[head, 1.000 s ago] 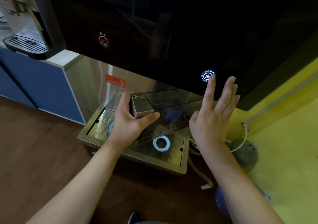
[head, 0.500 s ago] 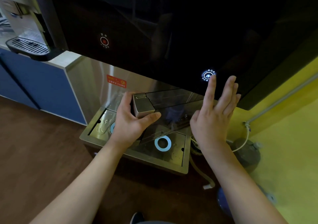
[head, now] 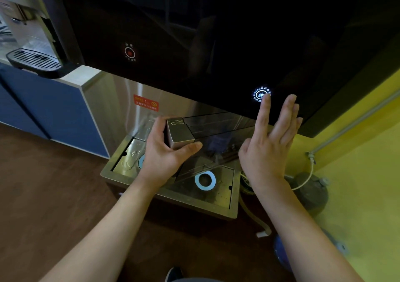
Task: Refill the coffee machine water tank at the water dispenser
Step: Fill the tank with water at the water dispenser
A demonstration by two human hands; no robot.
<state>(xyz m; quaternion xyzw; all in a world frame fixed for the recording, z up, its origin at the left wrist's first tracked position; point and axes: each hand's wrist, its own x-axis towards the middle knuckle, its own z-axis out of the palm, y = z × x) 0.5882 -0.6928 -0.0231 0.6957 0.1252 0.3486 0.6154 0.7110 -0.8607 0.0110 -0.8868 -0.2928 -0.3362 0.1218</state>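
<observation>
My left hand point(head: 165, 154) grips the silver handle end of the clear water tank point(head: 213, 143), which hangs level under the black front panel of the water dispenser point(head: 194, 32), above its steel drip tray point(head: 173, 197). My right hand point(head: 269, 147) is flat with fingers spread, and its index fingertip touches the lit white round button point(head: 258, 93) on the panel. A red button point(head: 129, 52) glows further left on the panel. Whether water is flowing into the tank cannot be made out.
The coffee machine point(head: 32, 41) with its black drip grille stands on a blue cabinet point(head: 58, 108) at the left. A yellow wall point(head: 365, 152) with a grey pipe is at the right, a dark round canister point(head: 311, 190) and hose below it. Brown floor lies underneath.
Both hands have kept their places; only the view has shifted slightly. The right index finger stays on the lit button and the left hand holds the tank as before.
</observation>
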